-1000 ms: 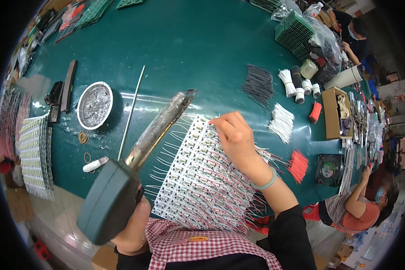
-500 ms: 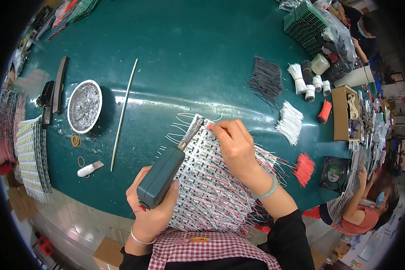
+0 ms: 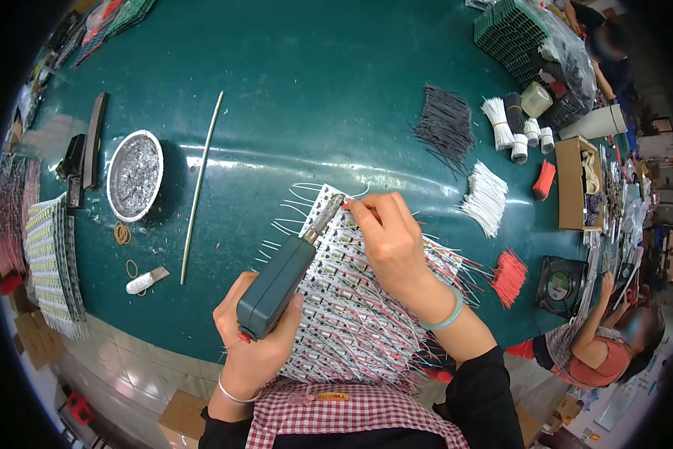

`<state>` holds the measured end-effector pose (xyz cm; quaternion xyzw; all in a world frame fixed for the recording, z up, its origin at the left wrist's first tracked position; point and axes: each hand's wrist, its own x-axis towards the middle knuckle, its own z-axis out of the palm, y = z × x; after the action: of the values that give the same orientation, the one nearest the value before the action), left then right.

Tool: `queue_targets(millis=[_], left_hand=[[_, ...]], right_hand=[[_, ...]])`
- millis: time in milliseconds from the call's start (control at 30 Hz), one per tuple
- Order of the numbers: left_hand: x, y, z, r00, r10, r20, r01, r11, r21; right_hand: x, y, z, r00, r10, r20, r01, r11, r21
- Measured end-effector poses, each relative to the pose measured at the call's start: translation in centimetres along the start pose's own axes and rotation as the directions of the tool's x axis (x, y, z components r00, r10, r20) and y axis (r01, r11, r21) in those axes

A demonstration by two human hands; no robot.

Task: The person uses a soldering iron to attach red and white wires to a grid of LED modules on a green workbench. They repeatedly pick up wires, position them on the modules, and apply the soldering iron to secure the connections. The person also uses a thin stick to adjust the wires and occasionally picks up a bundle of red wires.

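My left hand (image 3: 256, 350) grips a dark green soldering iron (image 3: 280, 278) whose metal tip touches the far corner of a white panel of small circuit boards (image 3: 351, 314). The panel lies on the green table in front of me, with white and red wires sticking out along its sides. My right hand (image 3: 390, 238) rests on the panel's far end, its fingertips pinching a thin wire right beside the iron's tip. A pale green bracelet sits on that wrist.
A round tin of solder dross (image 3: 134, 173) and a long thin rod (image 3: 202, 179) lie to the left. Bundles of black (image 3: 445, 127), white (image 3: 486, 198) and red wires (image 3: 510, 275) lie to the right. Another person (image 3: 602, 348) sits at lower right. Stacked board panels (image 3: 48, 262) sit at far left.
The soldering iron came down from a raised, tilted pose near the camera until its tip met the panel's far corner. My right hand stayed at the panel's far end.
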<state>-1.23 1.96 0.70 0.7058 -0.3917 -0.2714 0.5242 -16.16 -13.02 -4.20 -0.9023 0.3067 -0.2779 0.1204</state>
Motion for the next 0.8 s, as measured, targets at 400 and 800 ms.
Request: queue_targets(millis=[400,800], left_hand=[[-0.12,-0.62,0.35,0.999,-0.046,-0.006,0.046,0.999,-0.013],[0.11,-0.23,-0.38,1.000,0.022,0.008,-0.022,1.000,0.016]], right_hand=[[-0.04,0.18,-0.03,0.998,-0.044,0.038,0.046,0.999,-0.029],[0.02,0.19,0.15,0.999,-0.047,0.017,0.047,0.998,-0.030]])
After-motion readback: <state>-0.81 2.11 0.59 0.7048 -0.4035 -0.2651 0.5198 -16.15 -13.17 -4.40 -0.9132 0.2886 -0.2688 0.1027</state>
